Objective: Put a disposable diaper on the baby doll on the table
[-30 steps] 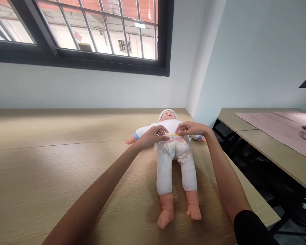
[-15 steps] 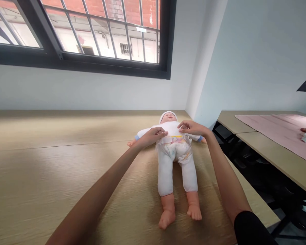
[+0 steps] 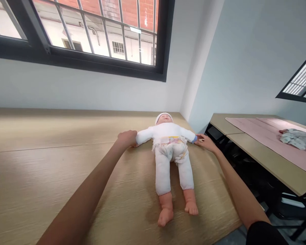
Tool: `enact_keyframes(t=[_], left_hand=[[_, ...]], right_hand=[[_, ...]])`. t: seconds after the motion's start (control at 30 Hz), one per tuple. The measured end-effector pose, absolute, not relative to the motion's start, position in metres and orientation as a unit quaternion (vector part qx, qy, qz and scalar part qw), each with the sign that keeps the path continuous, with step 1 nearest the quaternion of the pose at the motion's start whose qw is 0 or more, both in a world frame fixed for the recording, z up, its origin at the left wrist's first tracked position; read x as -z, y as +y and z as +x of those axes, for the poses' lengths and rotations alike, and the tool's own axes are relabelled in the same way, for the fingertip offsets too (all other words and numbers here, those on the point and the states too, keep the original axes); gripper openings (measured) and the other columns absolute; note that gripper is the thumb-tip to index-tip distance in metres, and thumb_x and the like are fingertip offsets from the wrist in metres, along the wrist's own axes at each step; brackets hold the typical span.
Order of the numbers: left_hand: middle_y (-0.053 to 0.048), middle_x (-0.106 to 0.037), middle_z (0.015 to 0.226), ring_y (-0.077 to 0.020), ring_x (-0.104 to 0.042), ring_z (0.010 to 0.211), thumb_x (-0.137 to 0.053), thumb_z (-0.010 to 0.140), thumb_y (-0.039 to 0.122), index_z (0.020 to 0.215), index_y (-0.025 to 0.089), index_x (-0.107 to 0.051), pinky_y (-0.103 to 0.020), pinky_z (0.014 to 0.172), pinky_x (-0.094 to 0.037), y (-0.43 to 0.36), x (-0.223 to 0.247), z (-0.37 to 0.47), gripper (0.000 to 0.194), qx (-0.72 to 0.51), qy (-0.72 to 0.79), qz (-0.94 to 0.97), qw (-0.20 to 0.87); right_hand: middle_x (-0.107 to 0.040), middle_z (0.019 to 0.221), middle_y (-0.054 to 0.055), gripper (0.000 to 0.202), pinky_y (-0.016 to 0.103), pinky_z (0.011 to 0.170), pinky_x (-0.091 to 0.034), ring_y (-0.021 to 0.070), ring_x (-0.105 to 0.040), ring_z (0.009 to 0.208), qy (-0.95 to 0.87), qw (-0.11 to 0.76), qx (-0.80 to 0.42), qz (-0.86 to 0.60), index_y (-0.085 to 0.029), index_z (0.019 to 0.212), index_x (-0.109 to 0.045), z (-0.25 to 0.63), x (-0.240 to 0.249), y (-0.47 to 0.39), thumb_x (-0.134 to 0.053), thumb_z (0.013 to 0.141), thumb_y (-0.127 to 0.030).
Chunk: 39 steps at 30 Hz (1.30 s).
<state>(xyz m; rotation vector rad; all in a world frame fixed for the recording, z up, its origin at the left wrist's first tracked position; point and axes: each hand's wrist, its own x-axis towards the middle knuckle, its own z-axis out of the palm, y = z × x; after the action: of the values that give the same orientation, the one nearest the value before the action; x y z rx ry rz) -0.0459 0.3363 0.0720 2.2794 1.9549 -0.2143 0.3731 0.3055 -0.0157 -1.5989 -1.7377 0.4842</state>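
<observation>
Doll [image 3: 166, 129] supine on table [image 3: 53, 183], diaper [image 3: 171, 147] on. Left hand [image 3: 127, 139] at left sleeve's [image 3: 145, 135] end, right hand [image 3: 205, 142] at right blue cuff [image 3: 194, 139] — cannot tell either grip.

A white-clothed baby doll [image 3: 166, 130] lies face-up on the pale wood-grain desk [image 3: 66, 190], the bare left hand [image 3: 127, 138] and bare right hand [image 3: 204, 141] at its blue sleeve ends [image 3: 194, 139]. Behind it, higher and leftward, is a dark-framed barred window [image 3: 102, 34]. Rightward, across a gap, a pink cloth [image 3: 271, 136] under a pale fabric bundle [image 3: 295, 139] covers part of another wooden desk [image 3: 265, 157]
</observation>
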Motion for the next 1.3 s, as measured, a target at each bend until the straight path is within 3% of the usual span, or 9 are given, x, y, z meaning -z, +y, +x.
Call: enact_keyframes(t=[0.2, 0.5, 0.83, 1.07, 1.3], left_hand=[[-0.015, -0.068, 0.101, -0.0289, -0.066, 0.085, -0.064, 0.061, 0.024, 0.097, 0.013, -0.063, -0.032, 0.065, -0.047, 0.343, -0.071, -0.050, 0.038, 0.089, 0.646, 0.755, 0.068], [-0.010, -0.068, 0.101, -0.0264, -0.065, 0.083, -0.060, 0.063, 0.029, 0.094, 0.018, -0.059, -0.030, 0.064, -0.043, 0.342, -0.067, -0.047, 0.033, 0.045, 0.628, 0.775, 0.052], [-0.008, -0.067, 0.102, -0.0248, -0.063, 0.086, -0.059, 0.064, 0.035, 0.095, 0.020, -0.054, -0.028, 0.062, -0.041, 0.347, -0.053, -0.047, 0.035, -0.040, 0.601, 0.795, 0.075], [-0.008, -0.067, 0.097, -0.0251, -0.062, 0.084, -0.060, 0.065, 0.032, 0.085, 0.021, -0.051, -0.029, 0.063, -0.040, 0.349, -0.048, -0.047, 0.025, -0.091, 0.567, 0.814, 0.088], [-0.010, -0.065, 0.099, -0.0256, -0.061, 0.090, -0.058, 0.070, 0.030, 0.087, 0.019, -0.054, -0.028, 0.066, -0.040, 0.347, -0.042, -0.041, 0.020, -0.130, 0.550, 0.820, 0.092]], right_hand=[[-0.068, 0.109, 0.011, 0.039, 0.044, 0.092, -0.049, 0.0273, -0.063, 0.103, -0.673, 0.382, -0.146, -0.616, -0.019, 0.105, -0.065, 0.376, 0.025, 0.305, -0.070, 0.072, -0.039], [-0.067, 0.112, 0.011, 0.048, 0.043, 0.091, -0.049, 0.0253, -0.063, 0.102, -0.675, 0.414, -0.168, -0.588, -0.020, 0.113, -0.060, 0.360, 0.025, 0.305, -0.072, 0.071, -0.039], [-0.068, 0.100, 0.009, 0.050, 0.038, 0.078, -0.052, 0.0227, -0.065, 0.086, -0.661, 0.425, -0.158, -0.598, -0.021, 0.112, -0.059, 0.343, 0.019, 0.297, -0.072, 0.070, -0.043], [-0.067, 0.099, 0.007, 0.050, 0.035, 0.073, -0.051, 0.0198, -0.062, 0.077, -0.668, 0.435, -0.140, -0.587, -0.020, 0.109, -0.060, 0.336, 0.015, 0.296, -0.072, 0.068, -0.045], [-0.067, 0.092, 0.005, 0.047, 0.032, 0.070, -0.049, 0.0183, -0.061, 0.074, -0.661, 0.440, -0.129, -0.594, -0.020, 0.107, -0.061, 0.337, 0.020, 0.299, -0.071, 0.068, -0.043]])
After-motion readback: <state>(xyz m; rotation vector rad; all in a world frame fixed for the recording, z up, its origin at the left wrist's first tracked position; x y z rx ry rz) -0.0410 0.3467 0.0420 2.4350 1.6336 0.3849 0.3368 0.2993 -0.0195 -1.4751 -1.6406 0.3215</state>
